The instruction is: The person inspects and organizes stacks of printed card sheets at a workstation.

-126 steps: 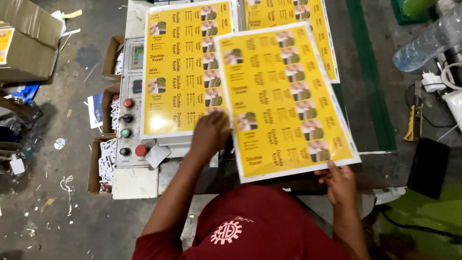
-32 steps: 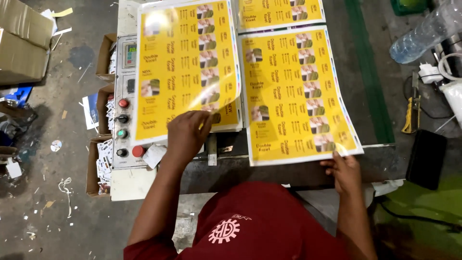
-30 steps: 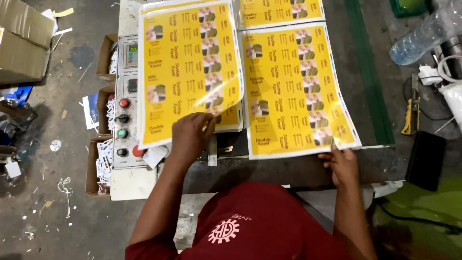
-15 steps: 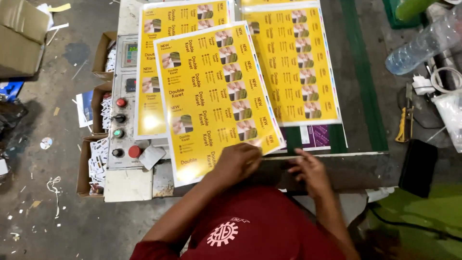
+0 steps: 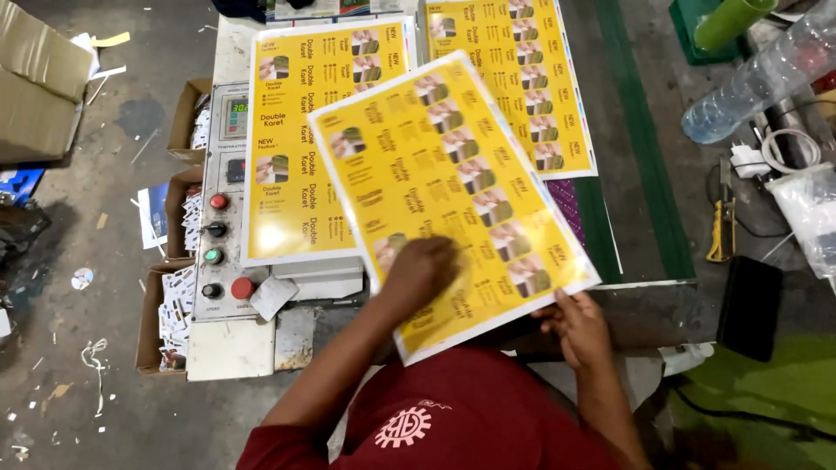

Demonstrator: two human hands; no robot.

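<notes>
Head view: a glossy yellow printed sheet with a white border (image 5: 453, 191) lies tilted across the work table, overlapping a second yellow sheet (image 5: 296, 139) on the grey control panel with coloured buttons (image 5: 218, 226); the left hand (image 5: 418, 274) presses flat on its lower part, fingers spread; the right hand (image 5: 576, 326) pinches its near edge; a third yellow sheet (image 5: 531, 78) lies behind, beside a green strip (image 5: 640, 148).

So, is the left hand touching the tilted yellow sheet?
Touching. The head view shows the left hand lying flat on top of the tilted yellow sheet, covering part of its print, with no gap visible.
</notes>
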